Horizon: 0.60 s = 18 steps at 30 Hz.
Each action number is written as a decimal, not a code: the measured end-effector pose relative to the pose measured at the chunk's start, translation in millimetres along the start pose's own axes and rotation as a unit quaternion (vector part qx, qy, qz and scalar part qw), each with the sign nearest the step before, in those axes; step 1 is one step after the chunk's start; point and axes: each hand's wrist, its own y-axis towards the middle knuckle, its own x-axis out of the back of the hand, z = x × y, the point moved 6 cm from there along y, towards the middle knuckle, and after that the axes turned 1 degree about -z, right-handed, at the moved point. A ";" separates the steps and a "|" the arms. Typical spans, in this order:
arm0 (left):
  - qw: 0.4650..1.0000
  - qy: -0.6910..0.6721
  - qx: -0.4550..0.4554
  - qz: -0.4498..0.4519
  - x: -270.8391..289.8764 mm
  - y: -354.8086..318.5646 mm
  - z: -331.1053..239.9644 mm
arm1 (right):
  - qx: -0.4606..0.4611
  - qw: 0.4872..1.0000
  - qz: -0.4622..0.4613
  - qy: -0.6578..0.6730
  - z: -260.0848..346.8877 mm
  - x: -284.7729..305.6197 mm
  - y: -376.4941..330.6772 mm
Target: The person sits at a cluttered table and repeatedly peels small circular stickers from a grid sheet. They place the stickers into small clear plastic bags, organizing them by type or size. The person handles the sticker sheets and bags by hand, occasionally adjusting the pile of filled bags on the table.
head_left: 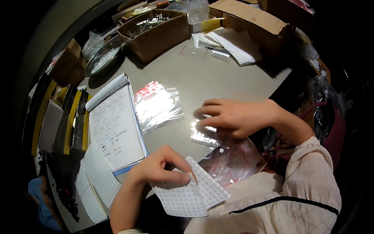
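Beneath the right hand (237, 117), grip unclear, seemingly tackling one clear plastic bag (203, 137), pinching white printed-paper sheets (181, 199) in the left hand (157, 165), leaving clear red-edged packets (157, 109) beyond.

Apparently a packing workshop: left of an open brown cardboard box (163, 38) of small metallic parts (150, 26) sits a round dish (113, 60) of white bits (103, 61); nearer than the box lie clear plastic bags (159, 108).
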 end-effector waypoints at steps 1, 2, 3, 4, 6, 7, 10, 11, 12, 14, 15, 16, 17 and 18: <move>1.000 -0.003 0.007 0.004 0.4 0.3 -1.5 | 0.030 0.999 -0.001 -0.024 4.2 -5.5 -4.9; 1.000 -0.009 0.002 0.003 -0.7 0.7 0.0 | 0.034 0.999 0.009 0.001 7.0 -10.9 -10.8; 1.000 -0.014 -0.002 0.001 -1.3 1.0 -0.4 | 0.033 0.998 0.036 0.048 7.9 -14.2 -15.7; 1.000 -0.019 -0.007 0.000 -2.2 0.4 -0.5 | 0.033 0.993 0.062 0.095 8.8 -13.2 -19.6; 1.000 -0.006 0.004 0.005 -2.3 1.3 -1.5 | 0.048 0.987 0.042 0.148 13.7 -8.0 -28.0; 1.000 0.003 0.008 0.004 -2.9 1.3 -1.3 | 0.030 0.978 0.052 0.202 13.6 -6.2 -30.1; 0.999 0.021 -0.031 0.001 -5.0 4.4 -6.5 | 0.004 0.942 -0.004 0.337 6.7 10.0 -33.9; 1.000 0.022 -0.018 0.005 -5.4 4.2 -4.4 | -0.017 0.943 -0.036 0.332 1.8 19.1 -34.9; 1.000 0.026 -0.007 0.010 -4.3 4.6 -5.0 | -0.050 0.937 -0.081 0.336 -11.3 23.2 -38.0; 1.000 0.030 -0.002 0.002 -1.8 5.4 -5.6 | -0.116 0.923 -0.159 0.332 -40.8 30.4 -45.3; 0.999 0.032 -0.006 -0.010 -1.9 6.0 -6.9 | -0.147 0.913 -0.195 0.326 -57.6 36.7 -50.7; 0.999 0.036 -0.013 -0.024 -1.6 7.3 -7.9 | -0.167 0.905 -0.258 0.293 -80.4 39.0 -58.9; 0.998 0.032 -0.025 -0.044 -2.7 4.9 -8.4 | -0.187 0.925 -0.273 0.186 -100.2 44.1 -60.3; 0.997 0.027 -0.039 -0.060 -3.4 5.1 -6.0 | -0.205 0.930 -0.281 0.121 -119.8 47.8 -60.7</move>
